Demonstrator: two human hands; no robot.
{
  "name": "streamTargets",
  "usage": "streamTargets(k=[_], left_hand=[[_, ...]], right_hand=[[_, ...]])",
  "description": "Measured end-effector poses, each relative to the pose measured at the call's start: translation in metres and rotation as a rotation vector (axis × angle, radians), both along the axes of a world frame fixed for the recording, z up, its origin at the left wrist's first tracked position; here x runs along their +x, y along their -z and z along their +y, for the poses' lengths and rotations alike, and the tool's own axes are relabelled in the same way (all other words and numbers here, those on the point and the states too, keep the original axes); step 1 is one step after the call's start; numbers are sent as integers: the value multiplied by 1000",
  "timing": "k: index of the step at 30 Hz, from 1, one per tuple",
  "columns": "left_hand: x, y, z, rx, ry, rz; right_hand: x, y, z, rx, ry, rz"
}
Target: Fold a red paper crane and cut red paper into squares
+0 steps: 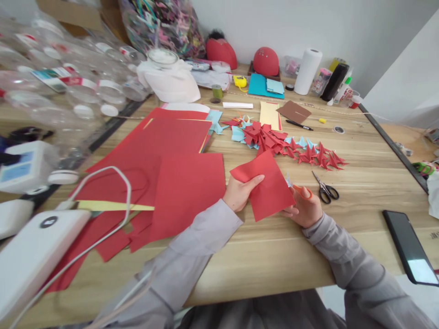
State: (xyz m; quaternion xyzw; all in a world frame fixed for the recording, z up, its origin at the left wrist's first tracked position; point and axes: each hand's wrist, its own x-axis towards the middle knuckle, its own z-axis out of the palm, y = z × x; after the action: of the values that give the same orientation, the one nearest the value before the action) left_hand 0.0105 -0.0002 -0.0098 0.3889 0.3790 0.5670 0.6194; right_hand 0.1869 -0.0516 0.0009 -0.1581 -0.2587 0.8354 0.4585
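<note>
My left hand (238, 193) pinches a piece of red paper (269, 187) by its left side, thumb on top, and holds it above the table. At the paper's right edge, my right hand (307, 209) is closed around orange-handled scissors (304, 191). Part of their blades shows beyond the paper's edge; whether they touch the paper I cannot tell. Larger red sheets (188, 192) lie stacked to the left of my left hand. Beyond the paper is a pile of folded red paper cranes (264, 137), with some light blue ones among them.
Black-handled scissors (326, 188) lie just right of my right hand, and a phone (409, 246) farther right. A white power bank (44, 256) with a looping cable sits at the left. Plastic bottles (82, 91) crowd the far left. A paper roll (307, 72) stands at the back.
</note>
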Motion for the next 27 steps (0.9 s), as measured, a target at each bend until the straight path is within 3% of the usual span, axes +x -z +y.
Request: streamTargets(k=[9,15,27], left_hand=[[0,1,0,3,-20,-45],[-4,0,-1,-45,48,1],[1,-3,-3,-106,29,-73]], right_hand=[[-1,1,-2,-49,26,-38],[8,-1,2,-31,-148,-102],[6,-4,2,-42,-98,-77]])
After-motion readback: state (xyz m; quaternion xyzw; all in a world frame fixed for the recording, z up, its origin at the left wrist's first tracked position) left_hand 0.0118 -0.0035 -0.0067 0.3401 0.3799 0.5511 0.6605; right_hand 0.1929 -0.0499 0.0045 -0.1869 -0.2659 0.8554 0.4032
